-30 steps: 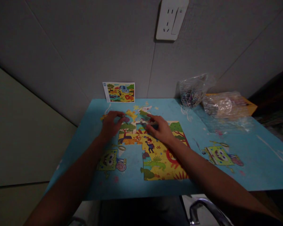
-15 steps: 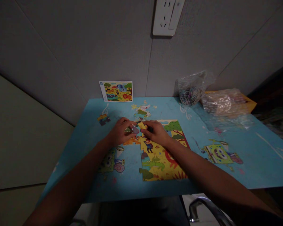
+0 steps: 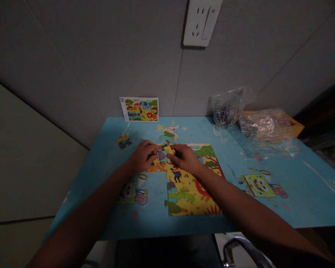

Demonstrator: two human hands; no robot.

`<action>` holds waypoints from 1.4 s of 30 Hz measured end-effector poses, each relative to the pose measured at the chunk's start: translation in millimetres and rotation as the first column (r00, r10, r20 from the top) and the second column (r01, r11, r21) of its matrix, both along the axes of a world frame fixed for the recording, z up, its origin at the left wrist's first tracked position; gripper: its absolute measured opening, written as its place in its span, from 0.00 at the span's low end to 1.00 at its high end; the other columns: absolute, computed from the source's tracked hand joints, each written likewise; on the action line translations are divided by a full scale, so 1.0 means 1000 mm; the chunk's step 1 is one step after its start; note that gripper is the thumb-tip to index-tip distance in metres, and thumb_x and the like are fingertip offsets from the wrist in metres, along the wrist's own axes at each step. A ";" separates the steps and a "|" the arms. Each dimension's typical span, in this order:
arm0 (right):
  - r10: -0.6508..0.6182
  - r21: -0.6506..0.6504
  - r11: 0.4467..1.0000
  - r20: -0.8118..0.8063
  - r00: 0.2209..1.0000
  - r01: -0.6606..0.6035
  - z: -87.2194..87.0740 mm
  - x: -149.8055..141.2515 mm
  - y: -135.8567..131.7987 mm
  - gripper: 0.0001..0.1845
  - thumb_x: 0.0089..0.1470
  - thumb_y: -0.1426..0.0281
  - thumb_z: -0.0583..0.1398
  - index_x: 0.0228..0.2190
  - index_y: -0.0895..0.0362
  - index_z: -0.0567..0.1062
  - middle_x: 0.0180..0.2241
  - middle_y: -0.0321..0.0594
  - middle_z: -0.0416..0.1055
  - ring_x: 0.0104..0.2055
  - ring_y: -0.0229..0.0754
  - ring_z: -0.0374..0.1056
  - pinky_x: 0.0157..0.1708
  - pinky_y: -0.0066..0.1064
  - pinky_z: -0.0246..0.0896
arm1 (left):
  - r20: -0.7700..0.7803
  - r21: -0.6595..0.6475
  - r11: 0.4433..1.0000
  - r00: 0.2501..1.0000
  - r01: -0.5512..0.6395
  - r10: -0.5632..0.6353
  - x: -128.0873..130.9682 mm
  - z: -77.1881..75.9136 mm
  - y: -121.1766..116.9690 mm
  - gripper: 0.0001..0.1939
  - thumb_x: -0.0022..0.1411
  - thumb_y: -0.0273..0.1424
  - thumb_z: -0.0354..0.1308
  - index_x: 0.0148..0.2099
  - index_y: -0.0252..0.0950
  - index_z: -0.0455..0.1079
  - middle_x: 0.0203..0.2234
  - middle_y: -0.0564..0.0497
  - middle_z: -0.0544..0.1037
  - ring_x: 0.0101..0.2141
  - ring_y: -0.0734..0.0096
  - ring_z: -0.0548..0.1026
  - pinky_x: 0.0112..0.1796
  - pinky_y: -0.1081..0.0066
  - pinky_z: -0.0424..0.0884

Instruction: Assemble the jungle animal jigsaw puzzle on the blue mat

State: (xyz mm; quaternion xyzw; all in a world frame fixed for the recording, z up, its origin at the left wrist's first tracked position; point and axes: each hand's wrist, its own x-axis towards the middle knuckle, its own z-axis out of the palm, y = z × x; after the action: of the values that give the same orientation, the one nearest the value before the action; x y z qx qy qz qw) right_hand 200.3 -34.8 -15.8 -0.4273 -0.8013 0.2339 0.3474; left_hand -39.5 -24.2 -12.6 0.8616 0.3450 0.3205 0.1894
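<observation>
A partly joined jigsaw puzzle [image 3: 190,186] with a yellow cartoon animal scene lies on the blue table [image 3: 296,193]. My left hand [image 3: 141,158] and my right hand [image 3: 185,158] meet over its upper left part. The fingertips of both pinch a yellow puzzle piece [image 3: 167,150] and hold it down against the joined pieces. Both hands have their fingers curled together. A loose piece [image 3: 123,142] lies left of the hands and another loose piece [image 3: 169,133] lies just beyond them.
A small reference picture card [image 3: 139,108] leans on the grey wall at the back. Two crumpled clear plastic bags [image 3: 229,106] [image 3: 268,124] sit at the back right. A wall socket [image 3: 202,22] hangs above. A metal chair arm [image 3: 240,249] shows below the table edge.
One second ago my hands were apart near the loose pieces at the back. They came together over the puzzle's upper left with the yellow piece and have stayed there.
</observation>
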 end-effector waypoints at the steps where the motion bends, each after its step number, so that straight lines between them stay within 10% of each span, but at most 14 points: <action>1: 0.008 -0.004 1.000 -0.004 1.000 -0.008 0.001 0.000 0.000 0.13 0.58 0.64 0.62 0.40 0.59 0.80 0.25 0.37 0.73 0.27 0.38 0.64 0.34 0.30 0.57 | 0.005 0.000 1.000 1.000 0.003 -0.003 0.000 0.000 0.000 0.13 0.66 0.26 0.55 0.51 0.36 0.73 0.34 0.48 0.73 0.43 0.62 0.72 0.46 0.63 0.72; 28: -0.023 -0.161 0.987 -0.215 0.976 -0.012 0.003 -0.002 -0.007 0.10 0.59 0.65 0.62 0.41 0.55 0.77 0.23 0.33 0.71 0.27 0.39 0.69 0.33 0.32 0.62 | 0.017 0.064 0.998 1.000 0.021 -0.022 -0.006 0.014 -0.003 0.07 0.62 0.31 0.64 0.33 0.38 0.69 0.29 0.49 0.76 0.42 0.61 0.72 0.46 0.62 0.69; 34: 0.007 -0.045 0.999 -0.164 0.986 -0.014 0.003 -0.002 -0.005 0.07 0.56 0.66 0.65 0.35 0.56 0.79 0.26 0.37 0.75 0.30 0.40 0.70 0.37 0.34 0.62 | -0.056 0.054 0.998 0.998 0.032 -0.029 -0.007 0.007 -0.001 0.24 0.54 0.36 0.72 0.52 0.38 0.73 0.39 0.47 0.79 0.46 0.57 0.72 0.49 0.59 0.69; 42: 0.031 -0.021 0.999 -0.139 0.990 -0.034 0.008 -0.003 -0.006 0.07 0.57 0.66 0.63 0.31 0.56 0.79 0.25 0.37 0.75 0.29 0.40 0.69 0.36 0.34 0.62 | -0.099 -0.042 0.998 0.994 -0.042 0.038 -0.004 0.013 -0.009 0.15 0.60 0.27 0.61 0.50 0.38 0.78 0.33 0.49 0.81 0.39 0.62 0.75 0.43 0.63 0.72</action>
State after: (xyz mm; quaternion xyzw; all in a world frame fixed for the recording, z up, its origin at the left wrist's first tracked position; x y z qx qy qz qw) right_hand 197.8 -41.0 -7.6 -0.4007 -0.7794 0.2779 0.3933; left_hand -43.6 -33.5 0.2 0.8649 0.3780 0.2738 0.1846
